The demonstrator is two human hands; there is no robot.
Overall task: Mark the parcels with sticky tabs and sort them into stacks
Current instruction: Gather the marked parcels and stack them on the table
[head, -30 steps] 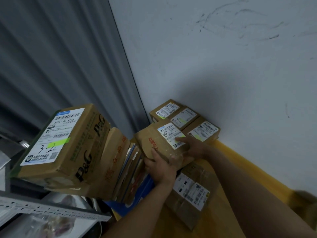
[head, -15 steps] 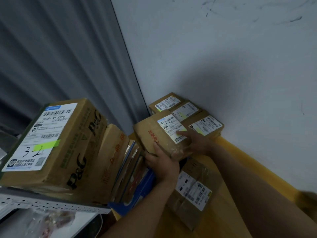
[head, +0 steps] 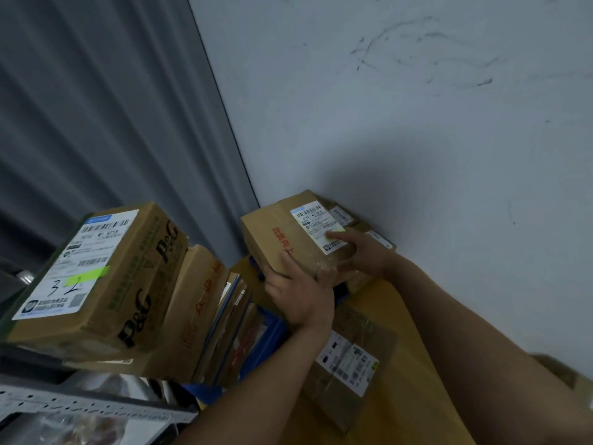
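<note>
Left hand (head: 300, 295) and right hand (head: 361, 256) grip the box (head: 279, 232), seemingly above the stack (head: 382, 243); lower it flat, edges aligned.

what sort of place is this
Likely a parcel storage or sorting corner: labelled cardboard parcels stacked by the wall, a P&G box marked 32 with a green sticky tab, and a brown parcel held in the left hand and right hand.

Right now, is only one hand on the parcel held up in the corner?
No: the left hand grips the parcel at its near side and the right hand holds its top, fingers on the label.
</note>
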